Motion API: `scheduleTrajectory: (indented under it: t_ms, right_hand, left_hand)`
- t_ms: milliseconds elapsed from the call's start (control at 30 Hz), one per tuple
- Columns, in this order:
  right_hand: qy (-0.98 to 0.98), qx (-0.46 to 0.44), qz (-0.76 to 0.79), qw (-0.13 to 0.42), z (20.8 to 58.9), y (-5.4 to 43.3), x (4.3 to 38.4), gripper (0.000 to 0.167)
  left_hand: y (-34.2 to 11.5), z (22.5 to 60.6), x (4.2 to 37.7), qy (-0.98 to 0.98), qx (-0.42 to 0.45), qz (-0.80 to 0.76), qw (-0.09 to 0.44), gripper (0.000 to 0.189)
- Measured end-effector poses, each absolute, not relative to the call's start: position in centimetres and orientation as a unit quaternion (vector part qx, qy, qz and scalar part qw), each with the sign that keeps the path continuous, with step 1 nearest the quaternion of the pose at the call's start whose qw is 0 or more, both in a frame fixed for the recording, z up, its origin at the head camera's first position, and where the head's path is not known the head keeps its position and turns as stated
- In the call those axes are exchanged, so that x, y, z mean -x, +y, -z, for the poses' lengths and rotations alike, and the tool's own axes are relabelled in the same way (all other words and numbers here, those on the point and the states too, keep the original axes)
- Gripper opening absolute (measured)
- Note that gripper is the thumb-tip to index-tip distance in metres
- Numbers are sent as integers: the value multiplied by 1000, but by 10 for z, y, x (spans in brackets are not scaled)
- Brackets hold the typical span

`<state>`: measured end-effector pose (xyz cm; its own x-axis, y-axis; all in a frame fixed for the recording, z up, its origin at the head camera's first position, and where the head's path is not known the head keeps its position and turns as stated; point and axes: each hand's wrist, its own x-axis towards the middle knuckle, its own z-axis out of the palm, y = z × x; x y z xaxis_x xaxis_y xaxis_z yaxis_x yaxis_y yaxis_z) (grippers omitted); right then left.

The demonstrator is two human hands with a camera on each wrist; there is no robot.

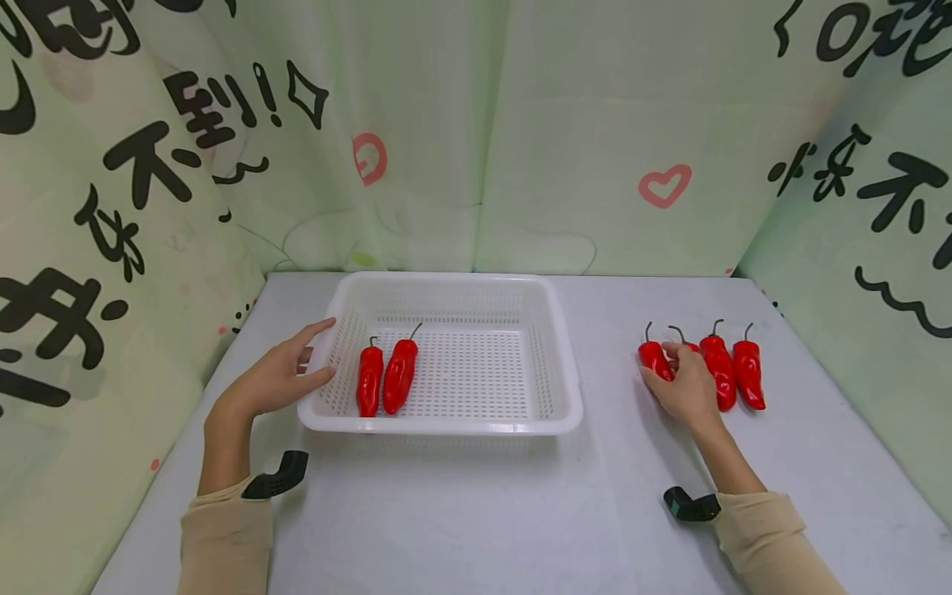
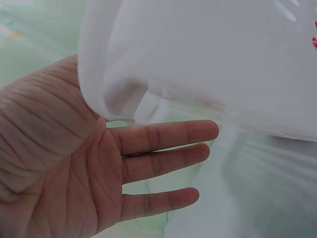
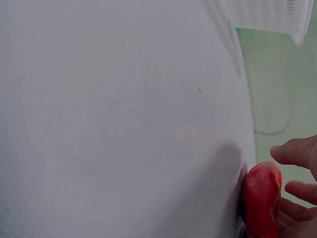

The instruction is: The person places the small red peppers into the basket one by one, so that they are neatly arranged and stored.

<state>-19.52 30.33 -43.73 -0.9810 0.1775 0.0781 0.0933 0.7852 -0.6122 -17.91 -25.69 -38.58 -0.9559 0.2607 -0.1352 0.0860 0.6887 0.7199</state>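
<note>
My left hand is at the left rim of a white plastic basket. In the left wrist view its fingers stretch straight out beneath the basket's rim. Inside the basket, on its left side, two red chili peppers lie side by side, a shorter one and a longer one. Over on the right, my right hand reaches over the leftmost chili pepper of a row. Seen from the right wrist, the thumb stands apart from the red pepper, with the other fingers beside it.
More red chili peppers lie in that row: one mostly behind the hand, then a middle one and a right one. They rest on a white table. A pale green printed curtain surrounds it at the back and sides.
</note>
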Motion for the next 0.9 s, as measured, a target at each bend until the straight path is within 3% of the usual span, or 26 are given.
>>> scheduleTrajectory:
  t_ms: [433, 900]
  right_hand:
    - [-958, 62, -281, 18, 443, 302, 199, 78]
    - [-952, 72, -294, 37, 441, 298, 197, 77]
  left_hand:
    - [-257, 386, 179, 914, -94, -379, 113, 84]
    - [-257, 386, 180, 911, -95, -385, 116, 83]
